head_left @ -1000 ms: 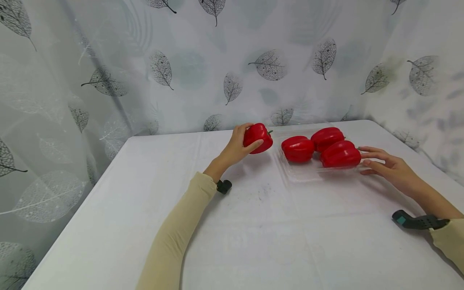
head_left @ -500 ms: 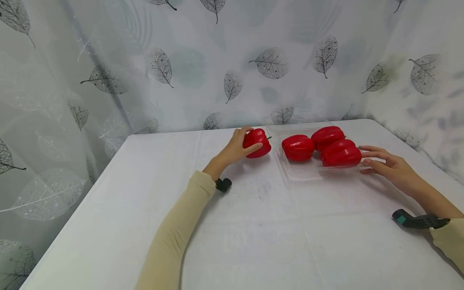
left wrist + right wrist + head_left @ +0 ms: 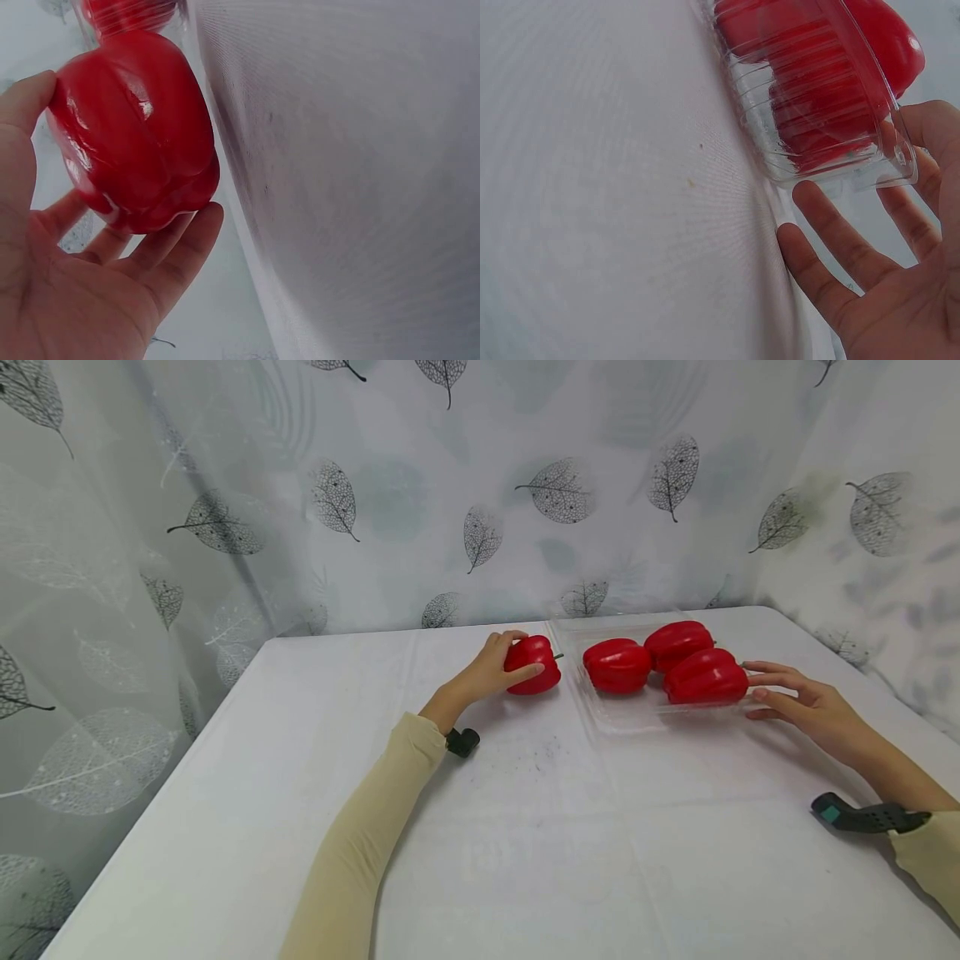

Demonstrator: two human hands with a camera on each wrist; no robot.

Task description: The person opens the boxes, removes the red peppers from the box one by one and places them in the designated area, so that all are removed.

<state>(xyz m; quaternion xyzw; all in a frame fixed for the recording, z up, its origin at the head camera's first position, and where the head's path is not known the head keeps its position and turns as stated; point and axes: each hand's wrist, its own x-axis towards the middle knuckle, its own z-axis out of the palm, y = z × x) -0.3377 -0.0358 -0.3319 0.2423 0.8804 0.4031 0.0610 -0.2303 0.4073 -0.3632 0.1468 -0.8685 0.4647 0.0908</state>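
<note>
My left hand (image 3: 480,675) grips a red bell pepper (image 3: 534,667) from its left side, thumb in front and fingers behind. In the left wrist view the pepper (image 3: 139,131) shows its lobed end near the palm. It is at or just above the tabletop, left of a clear plastic container (image 3: 626,720). Inside that container lie several other red peppers (image 3: 617,667). At its right end my right hand (image 3: 813,710) spreads its fingers. The right wrist view shows the thumb and fingers touching or close beside the container's rim (image 3: 900,174).
A white cloth (image 3: 487,852) covers the table. Leaf-print curtains (image 3: 405,518) hang behind it and at both sides. Dark wrist straps (image 3: 870,818) sit on both wrists.
The held pepper and my left fingers have come down toward the tabletop, left of the container. My right hand and the other peppers have stayed in place.
</note>
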